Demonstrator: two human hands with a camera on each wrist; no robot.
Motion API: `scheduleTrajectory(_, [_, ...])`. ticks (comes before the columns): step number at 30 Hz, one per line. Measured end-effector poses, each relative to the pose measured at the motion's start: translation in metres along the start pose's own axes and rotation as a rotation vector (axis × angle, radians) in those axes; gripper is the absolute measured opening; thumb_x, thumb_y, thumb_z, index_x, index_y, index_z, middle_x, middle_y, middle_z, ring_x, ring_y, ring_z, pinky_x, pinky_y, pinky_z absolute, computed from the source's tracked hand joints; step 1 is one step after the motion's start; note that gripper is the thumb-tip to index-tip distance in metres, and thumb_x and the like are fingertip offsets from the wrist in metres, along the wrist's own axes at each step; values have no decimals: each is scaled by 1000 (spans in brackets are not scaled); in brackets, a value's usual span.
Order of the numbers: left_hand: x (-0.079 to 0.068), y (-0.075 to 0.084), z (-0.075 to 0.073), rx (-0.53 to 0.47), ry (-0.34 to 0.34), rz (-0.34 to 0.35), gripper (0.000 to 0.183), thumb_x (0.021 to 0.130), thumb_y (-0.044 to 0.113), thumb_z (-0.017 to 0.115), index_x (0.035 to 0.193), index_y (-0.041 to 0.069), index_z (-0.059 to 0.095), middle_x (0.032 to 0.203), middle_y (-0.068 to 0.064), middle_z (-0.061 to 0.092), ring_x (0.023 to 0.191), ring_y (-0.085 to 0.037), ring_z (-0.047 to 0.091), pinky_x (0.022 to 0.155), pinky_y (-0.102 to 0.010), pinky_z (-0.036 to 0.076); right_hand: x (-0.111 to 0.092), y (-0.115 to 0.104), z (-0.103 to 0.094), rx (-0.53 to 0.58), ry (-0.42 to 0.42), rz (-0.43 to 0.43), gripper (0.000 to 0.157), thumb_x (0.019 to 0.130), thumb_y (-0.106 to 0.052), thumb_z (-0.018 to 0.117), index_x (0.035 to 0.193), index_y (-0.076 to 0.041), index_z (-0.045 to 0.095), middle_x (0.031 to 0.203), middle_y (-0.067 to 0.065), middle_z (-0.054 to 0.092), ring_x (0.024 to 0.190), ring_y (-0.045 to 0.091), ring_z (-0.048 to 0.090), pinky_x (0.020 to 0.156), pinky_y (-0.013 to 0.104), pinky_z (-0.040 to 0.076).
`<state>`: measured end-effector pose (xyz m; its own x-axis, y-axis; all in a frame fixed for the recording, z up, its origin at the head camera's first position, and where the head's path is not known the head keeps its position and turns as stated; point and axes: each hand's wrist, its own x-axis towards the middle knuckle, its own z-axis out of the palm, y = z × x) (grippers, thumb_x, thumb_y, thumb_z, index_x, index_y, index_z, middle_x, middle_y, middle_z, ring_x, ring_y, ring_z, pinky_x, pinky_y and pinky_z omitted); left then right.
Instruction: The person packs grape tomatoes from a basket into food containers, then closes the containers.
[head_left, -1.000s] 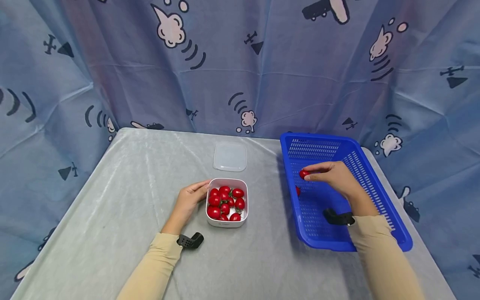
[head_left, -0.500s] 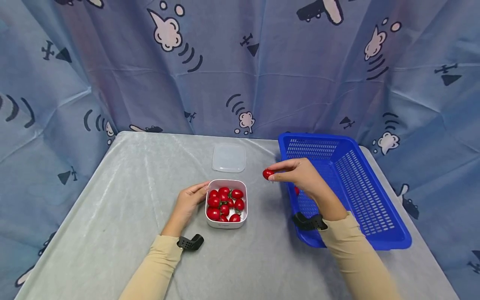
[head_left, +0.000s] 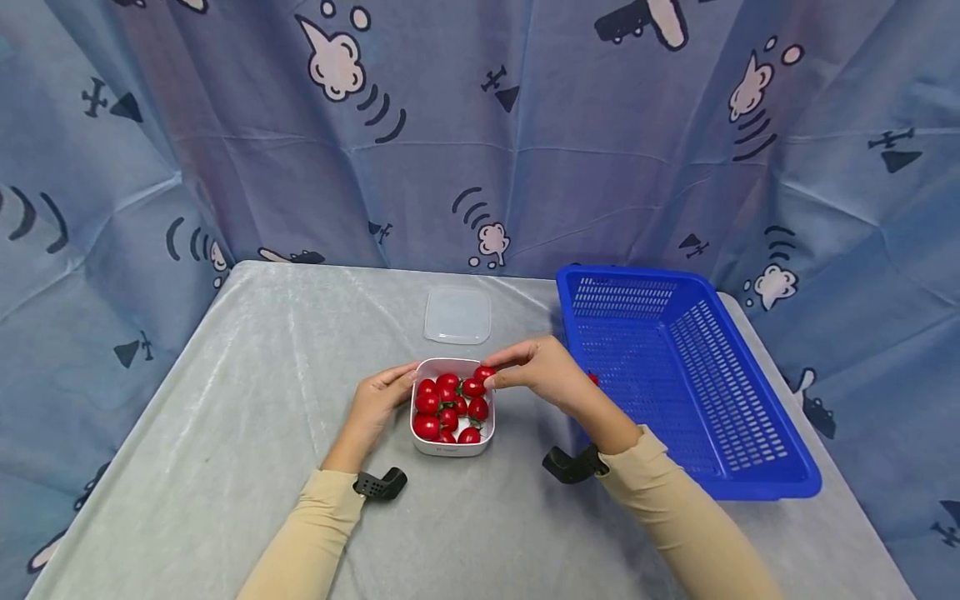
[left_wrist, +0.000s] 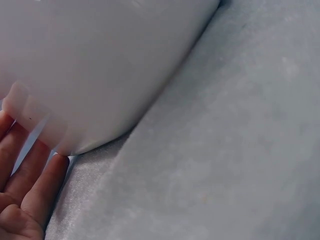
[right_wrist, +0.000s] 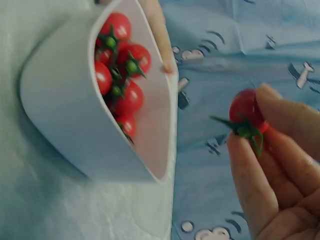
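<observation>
A white square box [head_left: 453,450] holding several red cherry tomatoes [head_left: 427,403] stands on the table. My left hand [head_left: 377,398] rests against its left side and back left corner; in the left wrist view, extended fingers [left_wrist: 32,170] touch the wall of the box. Between thumb and fingers, my right hand [head_left: 551,375] pinches one cherry tomato [right_wrist: 245,107] with a green stem, over the back right corner of the box. Inside the box, seen from the right wrist, the tomatoes [right_wrist: 131,97] lie in a heap with green stems showing.
A blue plastic basket [head_left: 765,487] stands at the right; a bit of a red tomato [head_left: 593,378] shows near its left wall, partly hidden by my right arm. Behind the box lies a clear square lid [head_left: 457,317]. A patterned blue curtain [head_left: 420,183] hangs behind the table.
My right hand has carried a cherry tomato leftward, out of the blue basket and across to the white box. The left hand stays at the box.
</observation>
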<state>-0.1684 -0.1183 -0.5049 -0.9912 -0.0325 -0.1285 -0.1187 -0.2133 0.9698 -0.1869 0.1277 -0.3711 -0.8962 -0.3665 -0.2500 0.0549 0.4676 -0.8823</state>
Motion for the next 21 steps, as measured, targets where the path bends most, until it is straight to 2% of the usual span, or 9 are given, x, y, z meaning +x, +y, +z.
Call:
scheduleTrajectory(4, [0,1,-1,11,3,6,38,96,9,64,126,-13,60,107,5,74,91,2,68,84,-16,57,4,0,16,-63,-45,22,24,79,-12,84,101,-6,79,98,7,78,88,10,68,79,27,57])
scheduleTrajectory(7, [-1,1,-2,20,10,7,38,95,9,65,126,-13,61,108,3,74,91,2,68,84,-16,57,9,2,27,-112,-99,11,22,78,-11,84,98,-5,80,93,8,78,78,8,66,75,31,58])
scheduleTrajectory(11, [-2,0,-3,18,7,-12,37,96,9,65,126,-12,61,107,5,74,91,2,68,84,-16,57,12,8,36,-120,-165,13,22,77,-9,84,98,-2,79,87,10,78,68,7,66,76,38,62])
scheduleTrajectory(21, [0,0,0,5,15,-19,36,96,8,64,126,-11,62,107,4,75,91,1,68,86,-17,57,15,12,41,-195,-206,18,21,75,-8,86,94,-3,80,87,8,78,71,5,65,70,23,60])
